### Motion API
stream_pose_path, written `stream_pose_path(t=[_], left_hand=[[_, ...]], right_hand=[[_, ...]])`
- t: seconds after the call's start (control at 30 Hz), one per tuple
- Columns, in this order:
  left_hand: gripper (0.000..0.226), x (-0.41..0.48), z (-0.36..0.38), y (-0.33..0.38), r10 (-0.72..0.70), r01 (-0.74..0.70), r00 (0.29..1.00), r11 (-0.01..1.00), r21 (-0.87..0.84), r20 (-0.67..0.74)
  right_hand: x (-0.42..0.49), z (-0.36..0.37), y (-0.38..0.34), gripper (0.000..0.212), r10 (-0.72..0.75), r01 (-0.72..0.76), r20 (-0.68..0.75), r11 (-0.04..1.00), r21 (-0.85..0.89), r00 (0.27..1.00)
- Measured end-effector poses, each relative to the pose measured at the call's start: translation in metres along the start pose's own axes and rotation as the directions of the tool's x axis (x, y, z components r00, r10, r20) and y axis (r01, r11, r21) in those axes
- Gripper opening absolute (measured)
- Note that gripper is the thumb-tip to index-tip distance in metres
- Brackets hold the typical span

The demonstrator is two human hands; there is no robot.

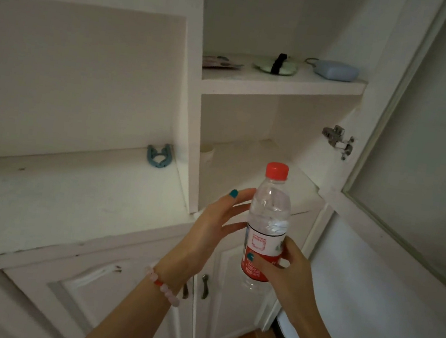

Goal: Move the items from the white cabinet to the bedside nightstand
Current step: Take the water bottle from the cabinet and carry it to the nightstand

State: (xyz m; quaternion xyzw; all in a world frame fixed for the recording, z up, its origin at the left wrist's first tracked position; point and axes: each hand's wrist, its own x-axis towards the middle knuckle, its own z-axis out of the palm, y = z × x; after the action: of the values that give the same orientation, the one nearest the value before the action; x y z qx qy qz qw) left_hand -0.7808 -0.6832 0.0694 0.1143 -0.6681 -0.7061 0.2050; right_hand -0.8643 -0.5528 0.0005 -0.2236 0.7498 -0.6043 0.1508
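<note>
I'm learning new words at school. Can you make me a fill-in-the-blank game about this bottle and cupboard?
The cap of the bottle is ____.
The right hand grips the bottle by its ____.
The blue pouch lies on the ____ shelf.
The left hand wears a beaded ____.
Missing words: red; label; upper; bracelet.

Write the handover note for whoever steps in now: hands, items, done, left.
Right hand holds the clear plastic bottle with red cap by its label, cap up, before the white cabinet.
Left hand open, fingertips at the bottle's side.
Upper shelf holds a flat packet, a pale green disc with black strap, a light blue pouch.
Done: bottle out. Left: carry it to the nightstand (not in view), then the shelf items.
</note>
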Motion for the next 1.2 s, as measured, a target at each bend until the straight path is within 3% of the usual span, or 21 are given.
stream_pose_path(t=[0.4,0.7,0.87,1.2], left_hand=[[0.040,-0.070,0.044,0.020,0.037,-0.021,0.969,0.997,0.069,-0.243],[0.051,-0.148,0.084,0.007,0.064,-0.036,0.870,0.997,0.067,-0.489],[0.047,-0.207,0.092,0.011,0.091,-0.030,0.750,0.994,0.103,-0.655],[0.048,-0.363,0.096,0.033,0.185,-0.061,0.437,0.982,0.177,-0.880]], right_hand=[[-0.030,-0.026,0.000,0.060,-0.132,0.129,0.216,0.991,0.029,0.967],[-0.072,-0.048,0.015,0.059,-0.228,0.217,0.467,0.973,0.079,0.854],[-0.107,-0.031,0.009,0.054,-0.258,0.210,0.623,0.966,0.151,0.738],[-0.229,0.030,-0.014,0.051,-0.335,0.205,0.842,0.941,0.271,0.423]])
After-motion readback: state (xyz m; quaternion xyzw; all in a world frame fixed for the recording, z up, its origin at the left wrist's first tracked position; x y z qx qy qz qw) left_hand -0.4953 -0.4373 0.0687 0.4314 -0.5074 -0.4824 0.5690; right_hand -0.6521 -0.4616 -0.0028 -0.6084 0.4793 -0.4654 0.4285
